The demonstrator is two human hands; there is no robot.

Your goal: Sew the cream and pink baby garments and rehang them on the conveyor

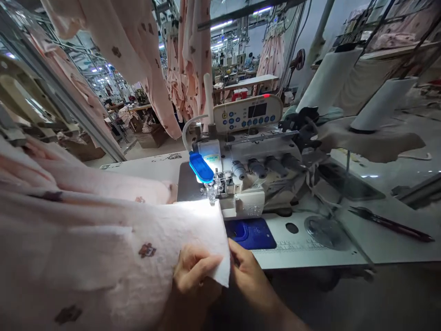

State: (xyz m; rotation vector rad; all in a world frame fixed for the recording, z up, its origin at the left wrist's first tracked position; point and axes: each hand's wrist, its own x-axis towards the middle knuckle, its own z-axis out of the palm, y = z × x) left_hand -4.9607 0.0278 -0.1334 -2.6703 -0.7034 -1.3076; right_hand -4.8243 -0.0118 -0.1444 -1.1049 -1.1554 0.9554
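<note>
Your left hand presses down on the pink flowered cloth with its fingers together, and your right hand pinches the cloth's corner from the far side of the edge. That edge runs away from you to the foot of the sewing machine on the tabletop, your right hand lying nearer the machine.

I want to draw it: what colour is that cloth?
The cloth is pale pink with small brown flower shapes, best in the head view.
</note>
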